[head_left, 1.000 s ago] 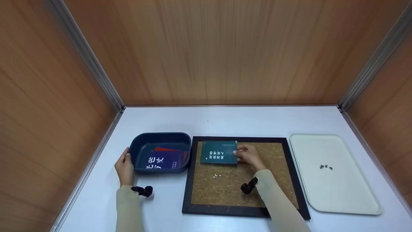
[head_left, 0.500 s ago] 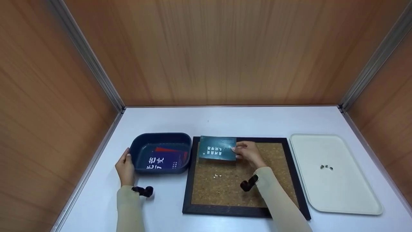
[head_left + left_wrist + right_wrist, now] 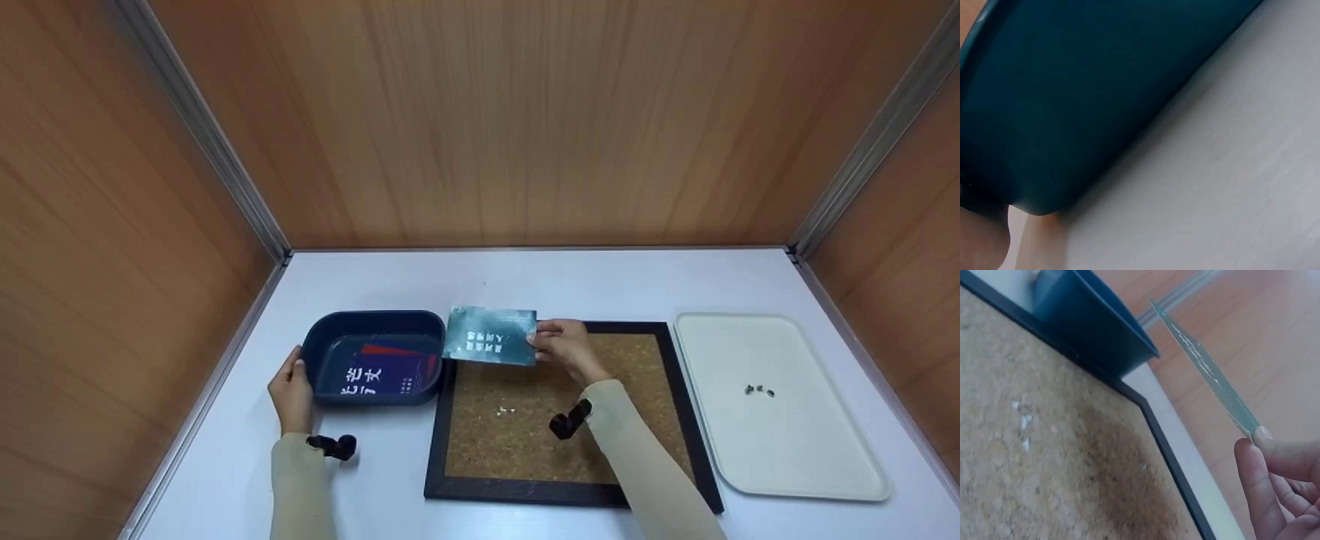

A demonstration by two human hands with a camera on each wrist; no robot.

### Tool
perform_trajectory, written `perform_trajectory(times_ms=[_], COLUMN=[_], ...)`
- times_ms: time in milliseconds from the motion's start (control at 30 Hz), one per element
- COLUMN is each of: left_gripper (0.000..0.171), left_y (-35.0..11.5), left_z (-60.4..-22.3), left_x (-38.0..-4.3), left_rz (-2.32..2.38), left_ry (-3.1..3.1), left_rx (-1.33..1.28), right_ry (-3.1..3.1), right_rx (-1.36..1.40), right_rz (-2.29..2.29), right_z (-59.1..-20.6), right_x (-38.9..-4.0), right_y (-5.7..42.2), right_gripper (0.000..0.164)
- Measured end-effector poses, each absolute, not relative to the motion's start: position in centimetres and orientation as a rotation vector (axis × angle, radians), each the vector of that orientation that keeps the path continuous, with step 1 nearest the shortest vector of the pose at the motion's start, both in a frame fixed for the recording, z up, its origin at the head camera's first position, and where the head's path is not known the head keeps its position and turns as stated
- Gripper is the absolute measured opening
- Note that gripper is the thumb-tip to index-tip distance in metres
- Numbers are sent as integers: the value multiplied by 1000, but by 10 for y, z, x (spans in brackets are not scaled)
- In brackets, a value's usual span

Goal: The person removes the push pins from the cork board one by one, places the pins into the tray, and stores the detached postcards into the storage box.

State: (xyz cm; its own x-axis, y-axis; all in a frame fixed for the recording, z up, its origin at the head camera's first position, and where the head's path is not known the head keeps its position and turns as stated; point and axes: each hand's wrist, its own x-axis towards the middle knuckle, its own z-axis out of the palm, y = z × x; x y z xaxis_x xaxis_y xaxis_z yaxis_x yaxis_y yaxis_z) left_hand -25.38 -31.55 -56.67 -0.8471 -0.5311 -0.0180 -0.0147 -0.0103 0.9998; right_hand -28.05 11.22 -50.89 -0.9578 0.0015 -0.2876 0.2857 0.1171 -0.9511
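Note:
My left hand (image 3: 291, 394) holds the left side of a dark blue basin (image 3: 319, 330), with the thumb by the rim. Within the basin lie a purple card (image 3: 386, 373) with white characters and, partly beneath it, a red card (image 3: 382, 349). My right hand (image 3: 568, 349) pinches the right edge of a teal card (image 3: 491, 335) printed with white characters. In the right wrist view, thumb and finger meet on the card's (image 3: 1207, 368) edge, and it is raised and tilted above the board. The card's left edge reaches the basin's right rim in the head view.
A cork board (image 3: 517, 450) with a black frame lies beside the basin; a few small white pushpin-like bits (image 3: 505, 411) are on it. On the right, a pale tray (image 3: 787, 450) carries several small dark pieces (image 3: 760, 390). Wooden panels (image 3: 525, 127) enclose the white table (image 3: 375, 465).
My right hand has lifted the teal card off the cork board and carried it left and away from me, toward the basin. My left hand stays at the basin.

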Motion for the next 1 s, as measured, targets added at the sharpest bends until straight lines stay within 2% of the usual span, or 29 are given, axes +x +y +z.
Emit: perform_trajectory(times_ms=[600,1000], left_gripper=[43,44], left_y=[-315,-312], left_z=[-565,-566], left_x=[-254,-254], left_rz=[-1926,-1893], left_ry=[-1908,-1956], left_rx=[580,589], right_ry=[2188,2220], right_rx=[162,60], right_rz=[-1846,-1838], right_z=[-485,-489], right_x=[-288,-287], right_y=[65,32], right_gripper=[27,28])
